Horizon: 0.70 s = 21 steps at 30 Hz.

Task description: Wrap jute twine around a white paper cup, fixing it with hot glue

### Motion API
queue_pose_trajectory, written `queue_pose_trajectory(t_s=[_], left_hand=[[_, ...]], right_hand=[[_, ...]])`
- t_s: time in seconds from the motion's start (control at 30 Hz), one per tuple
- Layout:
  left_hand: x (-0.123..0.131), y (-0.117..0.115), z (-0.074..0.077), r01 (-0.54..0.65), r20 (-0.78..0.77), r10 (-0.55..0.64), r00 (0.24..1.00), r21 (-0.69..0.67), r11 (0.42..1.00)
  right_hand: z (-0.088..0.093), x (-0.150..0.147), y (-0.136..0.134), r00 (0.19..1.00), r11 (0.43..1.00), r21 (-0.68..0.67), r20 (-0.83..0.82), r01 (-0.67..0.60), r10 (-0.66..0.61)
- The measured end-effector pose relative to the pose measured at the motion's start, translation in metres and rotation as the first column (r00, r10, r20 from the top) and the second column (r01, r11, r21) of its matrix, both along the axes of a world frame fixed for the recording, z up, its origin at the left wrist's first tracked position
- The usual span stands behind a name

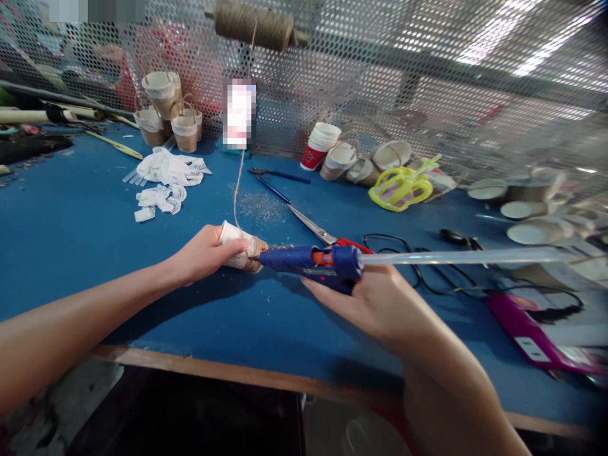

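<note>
Left hand (202,254) closed about a small paper cup (231,248), the thumb laid along its side; clock directions are read on the view, with 12 o'clock away from the wearer. The cup lies at 3 o'clock from this hand, tipped on its side above the blue table (190,323), its long axis running from about 10 o'clock at the white rim to 4 o'clock at the twine-wrapped base. Right hand (380,307) gripping a blue glue gun (289,260), whose long axis runs from 3 to 9 o'clock, a clear glue stick (456,256) projecting from its rear toward 3. The governing relation is that of nozzle to cup: the tip meets the wrapped part near the base, though whether it touches cannot be told. The left hand is the nearer, in direct contact; from the right, the cup lies between 9 and 10 o'clock, well apart. Twine (236,190) runs from the cup toward 12 o'clock and the spool (254,25).
</note>
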<state>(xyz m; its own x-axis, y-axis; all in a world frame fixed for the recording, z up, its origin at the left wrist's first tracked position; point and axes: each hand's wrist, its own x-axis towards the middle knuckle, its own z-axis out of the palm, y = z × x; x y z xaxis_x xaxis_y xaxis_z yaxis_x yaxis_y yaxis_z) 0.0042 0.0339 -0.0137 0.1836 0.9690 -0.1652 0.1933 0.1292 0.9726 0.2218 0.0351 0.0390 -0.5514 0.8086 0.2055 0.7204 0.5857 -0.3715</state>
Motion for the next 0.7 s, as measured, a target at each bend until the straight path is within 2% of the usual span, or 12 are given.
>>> queue_pose_trajectory(t_s=[0.3,0.7], left_hand=[[0.0007,0.0005,0.0012,-0.008,0.053,0.009,0.999,-0.017,1.000],[-0.0004,0.0003,0.0012,-0.005,-0.007,0.005,1.000,0.024,1.000]], right_hand=[[-0.0010,-0.0005,-0.0008,1.000,0.999,0.034,0.016,0.007,-0.007],[-0.0002,-0.0005,-0.0027,1.000,1.000,0.023,0.014,0.005,-0.005]])
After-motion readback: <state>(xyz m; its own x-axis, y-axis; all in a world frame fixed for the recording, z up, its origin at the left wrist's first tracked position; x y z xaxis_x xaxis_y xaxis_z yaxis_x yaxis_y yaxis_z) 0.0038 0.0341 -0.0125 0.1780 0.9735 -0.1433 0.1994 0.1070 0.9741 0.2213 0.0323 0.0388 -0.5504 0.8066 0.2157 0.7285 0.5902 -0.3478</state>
